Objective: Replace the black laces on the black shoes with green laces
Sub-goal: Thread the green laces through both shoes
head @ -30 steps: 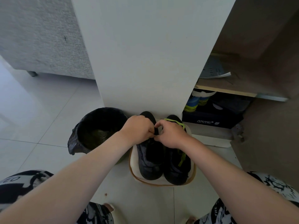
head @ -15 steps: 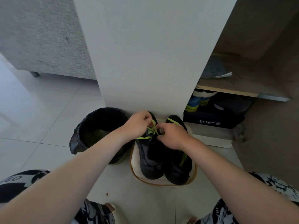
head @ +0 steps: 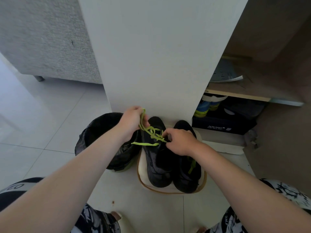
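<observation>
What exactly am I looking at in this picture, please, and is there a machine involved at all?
No machine here: these are a person's two bare hands, filmed by one wide-angle camera worn on the head, looking forward and down. On the tiled floor, against a white panel, a cream tray carries two black shoes. A bin lined with a black bag sits left of them; a dark shoebox sits under a shelf on the right. The left hand holds up a loop of the green lace, which runs into the left-side shoe. The right hand appears to pinch the same lace at that shoe's opening. The right-side shoe shows a green strip too.
</observation>
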Demonstrator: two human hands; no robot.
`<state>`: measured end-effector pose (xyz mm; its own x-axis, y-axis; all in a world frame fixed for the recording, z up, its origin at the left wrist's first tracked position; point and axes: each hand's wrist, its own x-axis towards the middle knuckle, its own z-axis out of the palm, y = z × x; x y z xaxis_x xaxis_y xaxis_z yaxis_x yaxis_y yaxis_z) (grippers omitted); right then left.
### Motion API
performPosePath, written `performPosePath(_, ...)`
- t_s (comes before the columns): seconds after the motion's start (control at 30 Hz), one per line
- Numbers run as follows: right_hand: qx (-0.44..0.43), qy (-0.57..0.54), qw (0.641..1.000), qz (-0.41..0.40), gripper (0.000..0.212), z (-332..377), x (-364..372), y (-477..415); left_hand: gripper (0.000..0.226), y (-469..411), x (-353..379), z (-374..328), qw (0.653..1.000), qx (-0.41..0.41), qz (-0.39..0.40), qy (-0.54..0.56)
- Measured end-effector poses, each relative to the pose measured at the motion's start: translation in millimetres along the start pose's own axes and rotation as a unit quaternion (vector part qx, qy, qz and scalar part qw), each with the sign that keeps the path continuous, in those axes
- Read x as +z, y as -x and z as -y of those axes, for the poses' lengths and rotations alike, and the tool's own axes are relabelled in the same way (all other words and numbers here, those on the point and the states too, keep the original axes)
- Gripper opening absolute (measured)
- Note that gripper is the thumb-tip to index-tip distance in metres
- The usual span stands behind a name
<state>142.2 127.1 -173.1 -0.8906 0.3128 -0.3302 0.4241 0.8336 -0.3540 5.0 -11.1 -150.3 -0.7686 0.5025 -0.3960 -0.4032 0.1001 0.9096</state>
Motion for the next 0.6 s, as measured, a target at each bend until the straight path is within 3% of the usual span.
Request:
performPosePath(0.07,-0.006,0.005,1.000,0.021,0.034,1,-4,0,0.011,2,7,2,0.987,0.027,0.014,-0.156)
performPosePath(0.1,-0.008,-0.003,0.999,0.031,0.035,3,-6,1,0.013,4,8,4,0.964,0.059,0.003,-0.260)
performPosePath(0.17,-0.010,-0.016,0.999,0.038,0.035,6,-8,2,0.035,7,9,9,0.866,0.190,-0.016,-0.463)
performPosePath(0.23,-0.010,-0.012,0.999,0.034,0.032,9,-10,3,0.058,14,12,15,0.800,0.261,0.069,-0.536)
performPosePath(0.3,0.005,-0.030,0.999,0.040,0.029,9,-13,1,0.072,21,18,27,0.775,0.217,0.164,-0.571)
performPosePath(0.37,0.016,-0.054,0.997,0.046,0.031,9,-17,1,0.083,21,19,42,0.737,0.212,0.171,-0.618)
performPosePath(0.47,0.009,-0.038,0.998,0.045,0.030,3,-22,1,0.096,15,11,49,0.726,0.206,0.097,-0.649)
performPosePath(0.6,0.076,-0.007,0.997,-0.017,0.026,-23,-44,2,0.116,12,4,43,0.768,0.108,0.065,-0.628)
